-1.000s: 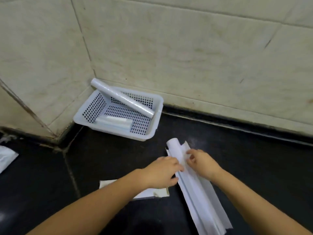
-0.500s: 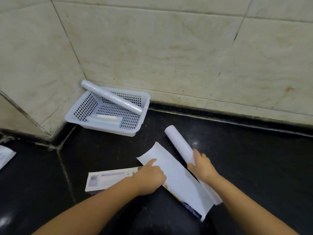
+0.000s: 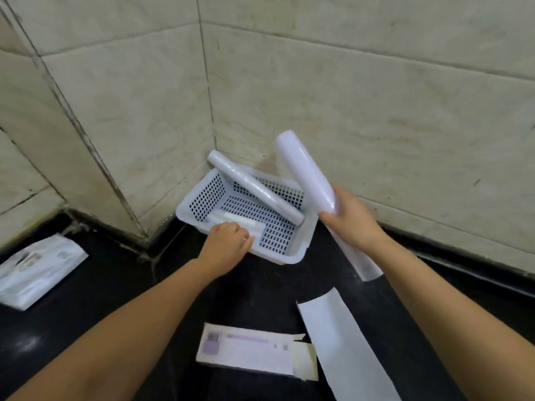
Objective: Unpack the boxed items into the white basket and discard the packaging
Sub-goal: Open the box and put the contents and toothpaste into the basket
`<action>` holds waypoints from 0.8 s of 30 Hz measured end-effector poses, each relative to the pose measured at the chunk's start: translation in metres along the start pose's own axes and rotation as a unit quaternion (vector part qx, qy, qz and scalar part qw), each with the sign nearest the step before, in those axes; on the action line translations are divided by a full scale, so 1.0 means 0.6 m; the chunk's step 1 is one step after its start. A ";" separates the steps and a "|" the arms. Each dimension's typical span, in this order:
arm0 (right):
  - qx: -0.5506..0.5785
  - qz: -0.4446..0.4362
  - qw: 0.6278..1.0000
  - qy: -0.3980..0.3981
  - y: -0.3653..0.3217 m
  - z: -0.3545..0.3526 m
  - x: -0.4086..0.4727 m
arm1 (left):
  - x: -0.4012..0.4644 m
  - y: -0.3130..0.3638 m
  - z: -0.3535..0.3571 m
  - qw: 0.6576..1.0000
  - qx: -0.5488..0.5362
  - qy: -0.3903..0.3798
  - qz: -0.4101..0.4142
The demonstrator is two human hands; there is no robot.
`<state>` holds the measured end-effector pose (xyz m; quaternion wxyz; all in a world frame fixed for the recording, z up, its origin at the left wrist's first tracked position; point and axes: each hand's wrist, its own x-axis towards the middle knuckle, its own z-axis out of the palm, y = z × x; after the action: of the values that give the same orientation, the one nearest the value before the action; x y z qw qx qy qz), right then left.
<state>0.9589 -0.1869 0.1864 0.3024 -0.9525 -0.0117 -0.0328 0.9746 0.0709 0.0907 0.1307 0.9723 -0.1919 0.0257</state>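
Observation:
A white perforated basket (image 3: 301, 250) stands in the tiled corner on the black floor. A long plastic-wrapped roll (image 3: 254, 190) leans across it from the back left rim to the right side, and a shorter roll (image 3: 231, 219) lies on its bottom. My left hand (image 3: 228, 244) grips the basket's near rim. My right hand (image 3: 347, 218) holds a long white roll (image 3: 307, 175) tilted up over the basket's right end. Two flattened white boxes lie near me: a printed box (image 3: 249, 354) and a plain one (image 3: 344, 342).
Marble wall tiles close the corner behind the basket. A white plastic packet (image 3: 34, 270) lies on the floor at the far left. Black floor stretches around the boxes and to the right.
My right hand lifted the white roll out of its box and up over the basket. My left hand left the box and took the basket's near rim. The view swung toward the corner.

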 end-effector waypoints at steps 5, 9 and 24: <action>-0.035 -0.074 0.996 -0.017 -0.099 0.094 0.121 | 0.003 -0.031 0.031 1.000 0.005 0.001 -0.004; -0.063 -0.095 0.992 -0.048 -0.128 0.186 0.173 | 0.000 -0.029 0.031 0.999 -0.011 0.031 0.012; -0.068 -0.035 0.995 -0.067 -0.073 0.249 0.161 | 0.004 -0.025 0.035 1.000 -0.004 -0.007 0.009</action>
<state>1.0617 -0.0650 0.0966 0.2339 -0.9700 -0.0631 0.0196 0.9828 0.0781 0.0670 0.1327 0.9702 -0.2019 0.0196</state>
